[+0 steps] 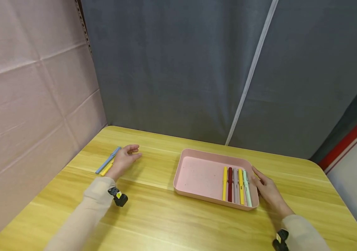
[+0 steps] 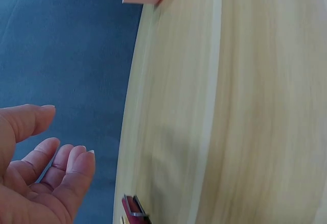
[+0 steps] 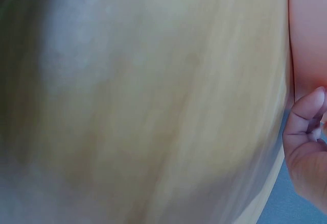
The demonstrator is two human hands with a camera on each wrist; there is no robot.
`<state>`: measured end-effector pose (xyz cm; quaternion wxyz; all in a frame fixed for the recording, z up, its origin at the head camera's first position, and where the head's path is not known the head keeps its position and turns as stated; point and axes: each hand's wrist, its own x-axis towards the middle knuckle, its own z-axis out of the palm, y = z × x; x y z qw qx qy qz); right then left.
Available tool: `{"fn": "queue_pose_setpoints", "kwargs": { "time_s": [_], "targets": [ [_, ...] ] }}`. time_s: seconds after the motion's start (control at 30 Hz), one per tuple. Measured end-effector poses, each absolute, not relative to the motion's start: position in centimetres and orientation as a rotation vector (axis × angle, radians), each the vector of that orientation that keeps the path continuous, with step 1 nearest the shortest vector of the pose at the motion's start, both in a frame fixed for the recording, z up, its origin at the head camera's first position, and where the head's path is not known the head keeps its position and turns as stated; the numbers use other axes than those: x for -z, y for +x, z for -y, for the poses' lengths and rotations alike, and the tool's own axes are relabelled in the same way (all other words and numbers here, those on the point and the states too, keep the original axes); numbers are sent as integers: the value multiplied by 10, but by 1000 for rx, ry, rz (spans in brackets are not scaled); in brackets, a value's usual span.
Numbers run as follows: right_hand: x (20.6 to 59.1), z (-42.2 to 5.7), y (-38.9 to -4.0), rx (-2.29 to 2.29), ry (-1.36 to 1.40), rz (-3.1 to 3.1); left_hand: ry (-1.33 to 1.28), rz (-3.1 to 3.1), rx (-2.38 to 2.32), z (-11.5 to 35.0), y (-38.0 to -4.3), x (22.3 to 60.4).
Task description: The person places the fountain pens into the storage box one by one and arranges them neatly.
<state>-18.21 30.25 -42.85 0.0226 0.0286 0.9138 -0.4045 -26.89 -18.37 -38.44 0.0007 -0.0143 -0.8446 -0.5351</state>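
Note:
My left hand hovers by the left side of the table, thumb and fingers loosely bent with nothing between them. Beside and partly behind it lie a blue pen and a yellow pen. The left wrist view catches the end of a dark red pen with a metal clip, below the left hand. At the right, my right hand holds the right wall of a pink tray. Several pens lie side by side in its right part: yellow, dark red, grey, yellow, mint green.
The wooden table has rounded far corners. A dark grey curtain hangs behind it, and pale pink cloth covers the left side. Between the left hand and the tray is bare tabletop.

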Motion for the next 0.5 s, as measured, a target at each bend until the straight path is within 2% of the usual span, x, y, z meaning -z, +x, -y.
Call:
{"fn": "queue_pose_setpoints", "kwargs": {
  "time_s": [0.5],
  "targets": [
    [428, -300, -182, 1320, 100, -2801, 41, 2705, 1575, 213, -268, 389]
  ]
}}
